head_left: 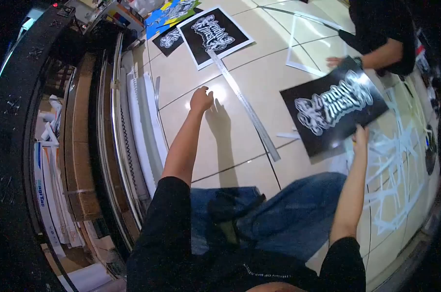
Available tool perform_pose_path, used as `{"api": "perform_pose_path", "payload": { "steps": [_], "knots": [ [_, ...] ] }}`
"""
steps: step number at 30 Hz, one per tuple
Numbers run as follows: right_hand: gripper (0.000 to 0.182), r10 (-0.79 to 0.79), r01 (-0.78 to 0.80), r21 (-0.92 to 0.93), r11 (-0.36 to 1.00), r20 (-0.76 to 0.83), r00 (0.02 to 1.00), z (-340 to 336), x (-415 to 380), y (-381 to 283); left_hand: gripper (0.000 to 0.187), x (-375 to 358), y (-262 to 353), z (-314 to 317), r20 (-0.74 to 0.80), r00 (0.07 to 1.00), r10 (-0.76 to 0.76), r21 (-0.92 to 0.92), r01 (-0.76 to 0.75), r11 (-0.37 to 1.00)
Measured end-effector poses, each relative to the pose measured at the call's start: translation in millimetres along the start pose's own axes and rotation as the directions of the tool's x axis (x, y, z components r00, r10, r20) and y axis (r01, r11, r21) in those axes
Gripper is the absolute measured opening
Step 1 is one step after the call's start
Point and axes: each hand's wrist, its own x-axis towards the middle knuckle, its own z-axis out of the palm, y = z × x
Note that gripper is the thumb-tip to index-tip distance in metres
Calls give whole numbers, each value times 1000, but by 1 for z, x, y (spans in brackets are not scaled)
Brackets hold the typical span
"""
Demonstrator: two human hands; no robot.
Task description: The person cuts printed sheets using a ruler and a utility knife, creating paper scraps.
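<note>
A black poster (335, 104) with ornate white lettering is tilted up off the floor at the right. My right hand (360, 137) grips its lower edge, fingers partly hidden behind the sheet. My left hand (201, 100) reaches out over the tiles with fingers apart and nothing in it. A long metal ruler (244, 102) lies diagonally between my hands. Its far end overlaps a similar black poster with a white border (215, 36). Another person's hand (335, 62) is right by the far edge of the poster I hold.
White offcut strips (393, 170) are tangled on the floor at right. A thin white paper frame (292, 41) lies beyond the poster. Rolls and long boxes (76, 141) fill the rack at left. A blue and yellow print (174, 13) lies at the back.
</note>
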Motion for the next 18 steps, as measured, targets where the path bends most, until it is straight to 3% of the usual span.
{"api": "perform_pose_path", "payload": {
  "steps": [1, 3, 6, 7, 9, 10, 12, 13, 15, 17, 18],
  "knots": [
    [23, 37, -44, 78, 996, 94, 995, -14, 13, 20, 49, 16, -10, 5, -35, 999, -17, 4, 17, 1000],
    [33, 155, -164, -134, 977, -71, 985, -24, 22, 41, 46, 52, -25, 14, -85, 995, -59, 33, 62, 998],
    [35, 160, -180, -146, 973, -140, 977, -46, 49, 66, 48, 116, -54, 35, -232, 972, 32, 60, -18, 998],
    [42, 220, -260, -322, 911, -155, 963, -57, 63, 70, 48, 133, -58, 38, -224, 974, 23, 54, -11, 998],
    [51, -243, 25, -615, 788, -274, 931, -64, 77, 90, 62, 154, -55, 42, -273, 941, 198, 275, -121, 954],
    [51, -255, 29, -629, 777, -271, 928, -58, 70, 70, 62, 157, -51, 43, -268, 945, 187, 258, -117, 959],
    [56, -417, 56, -771, 634, -280, 865, -44, 46, 33, 76, 154, -49, 42, -7, 998, 60, 249, -56, 967],
    [56, -424, 60, -781, 621, -271, 864, -36, 41, 27, 76, 148, -50, 46, 0, 999, 49, 238, -48, 970],
    [55, -628, 328, -778, 535, -108, 770, -9, 38, 16, 84, 133, -45, 42, 51, 998, 37, 262, -50, 964],
    [41, -586, 427, -714, 555, 29, 810, 41, 0, -9, 84, 105, -53, 50, 16, 998, 69, 261, -71, 963],
    [38, -613, 546, -687, 479, 183, 768, 62, -17, -10, 83, 84, -52, 53, 10, 997, 76, 253, -76, 965]
  ]
}}
